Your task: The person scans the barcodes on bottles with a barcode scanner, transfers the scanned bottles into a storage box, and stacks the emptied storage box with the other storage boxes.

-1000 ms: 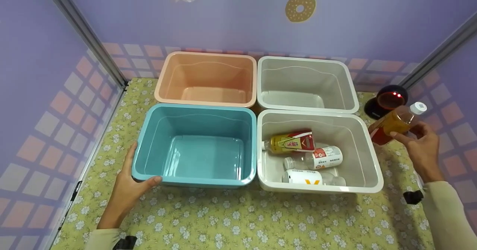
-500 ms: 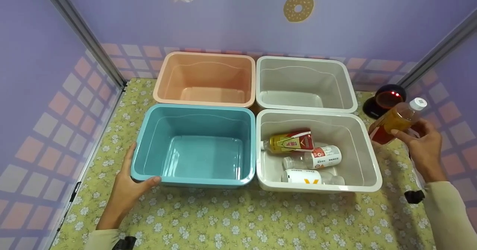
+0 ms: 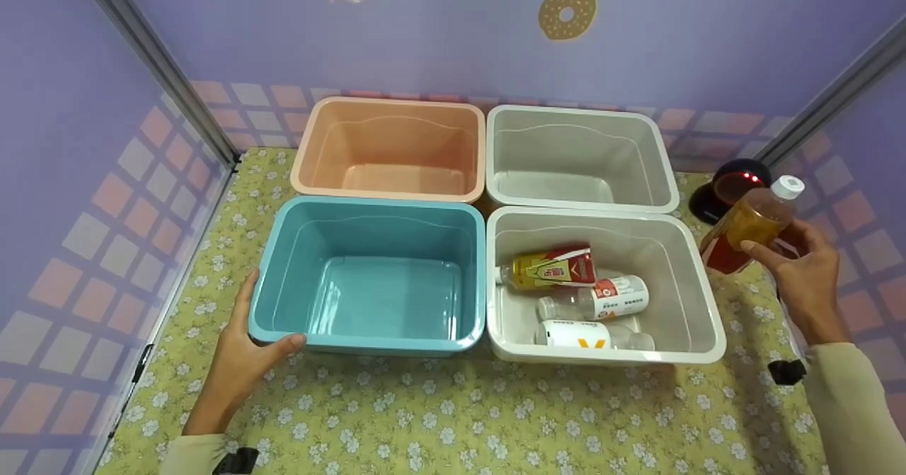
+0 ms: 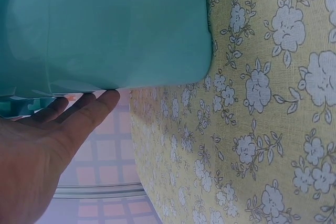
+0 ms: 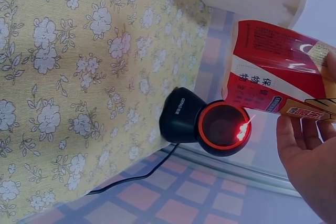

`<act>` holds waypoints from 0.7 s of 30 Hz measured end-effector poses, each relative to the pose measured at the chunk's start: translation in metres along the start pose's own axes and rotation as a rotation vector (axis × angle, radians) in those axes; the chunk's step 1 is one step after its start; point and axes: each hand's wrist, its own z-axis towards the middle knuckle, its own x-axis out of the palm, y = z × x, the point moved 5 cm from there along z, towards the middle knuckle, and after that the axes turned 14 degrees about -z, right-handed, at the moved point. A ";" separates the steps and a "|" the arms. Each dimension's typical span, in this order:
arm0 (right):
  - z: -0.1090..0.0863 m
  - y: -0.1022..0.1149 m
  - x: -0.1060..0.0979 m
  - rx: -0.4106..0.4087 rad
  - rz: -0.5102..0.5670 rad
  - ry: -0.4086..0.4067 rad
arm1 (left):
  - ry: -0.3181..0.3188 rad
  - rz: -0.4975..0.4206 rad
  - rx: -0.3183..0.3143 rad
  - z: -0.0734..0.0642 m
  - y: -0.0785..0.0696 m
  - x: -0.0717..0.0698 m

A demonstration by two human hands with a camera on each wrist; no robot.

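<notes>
On the right, my right hand (image 3: 810,273) grips a plastic drink bottle (image 3: 752,227) with a white cap, a red and yellow label and amber liquid. The bottle leans over to the right. Its red label faces a black barcode scanner (image 5: 220,128) with a glowing red ring, close by. My left hand (image 3: 241,351) rests at the near left corner of the blue bin (image 3: 375,345), thumb at the front rim. Straight fingers (image 4: 89,114) lie along the bin's side in the left wrist view.
A near white bin (image 3: 679,305) holds several bottles, among them a red and yellow one (image 3: 555,267) and a clear one with a white label (image 3: 601,298). Behind stand an orange bin (image 3: 396,149) and another white bin (image 3: 580,153). Purple panels (image 3: 460,29) enclose the flowered tabletop.
My right hand has turned the bottle a little, its cap shifting left and up in the head view. My left hand keeps its place at the blue bin.
</notes>
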 end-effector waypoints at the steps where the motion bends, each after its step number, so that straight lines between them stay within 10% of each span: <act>1: 0.000 0.001 0.000 -0.007 -0.016 -0.004 | 0.001 0.002 -0.001 0.000 0.000 0.000; 21: 0.001 0.011 0.000 -0.008 -0.174 -0.032 | 0.000 -0.031 0.011 -0.001 -0.001 0.001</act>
